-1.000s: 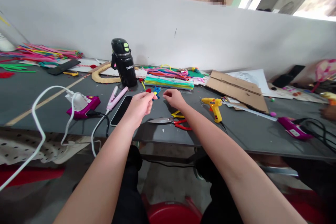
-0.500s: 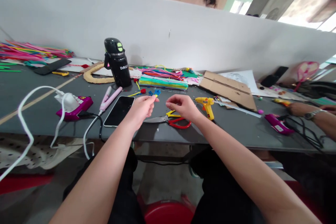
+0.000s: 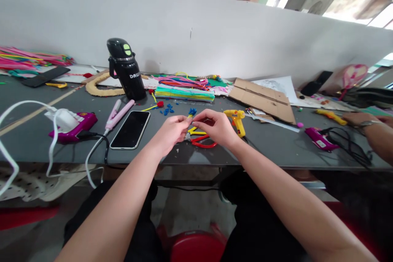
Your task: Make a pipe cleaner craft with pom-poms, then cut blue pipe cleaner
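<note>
While both forearms reach over the near edge of the grey table (image 3: 276, 151), the scene reads as follows.

Left hand: the left hand (image 3: 172, 131) has thumb and forefinger pressed together on the lower stem of a small blue-and-yellow pipe-cleaner piece (image 3: 192, 113), its other fingers curled in.

Right hand: the right hand (image 3: 215, 125) meets the left at the fingertips, its fingers pinched toward the same piece; whether it truly grips the stem cannot be told.

Held piece: its blue tuft stands just above the meeting fingertips, raised off the table.

Beneath the hands: scissors (image 3: 201, 141) with red and yellow handles lie on the table, partly hidden by both hands.

Beyond the left hand: blue scraps (image 3: 167, 109) lie scattered, and beside them a yellow stem with a red tip (image 3: 153, 106).

Left of the left hand: a black smartphone (image 3: 130, 129) lies screen up, with a pink hair straightener (image 3: 119, 113) just beside it and a magenta glue gun (image 3: 73, 126) farther out.

Right of the right hand: a yellow glue gun (image 3: 236, 119) stands close by.

Far side: a black flask (image 3: 125, 69), a stack of coloured pipe cleaners (image 3: 184, 93) and folded cardboard (image 3: 260, 98).

Far right: another person's forearm (image 3: 373, 131) with a wristwatch rests on the table.
</note>
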